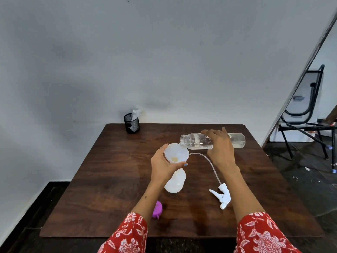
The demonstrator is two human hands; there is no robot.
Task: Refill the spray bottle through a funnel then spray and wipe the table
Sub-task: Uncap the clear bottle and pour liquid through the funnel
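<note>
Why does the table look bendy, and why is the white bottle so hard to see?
In the head view, the wide lens curves the table edges; the white spray bottle glows pale with soft, blurry edges; the funnel looks washed out too; the clear bottle in the right hand shows light glints.

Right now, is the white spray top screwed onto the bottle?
No, the white plastic trigger sprayer lies loose on the brown wooden table, while a white funnel sits in the white spray bottle instead.
</note>
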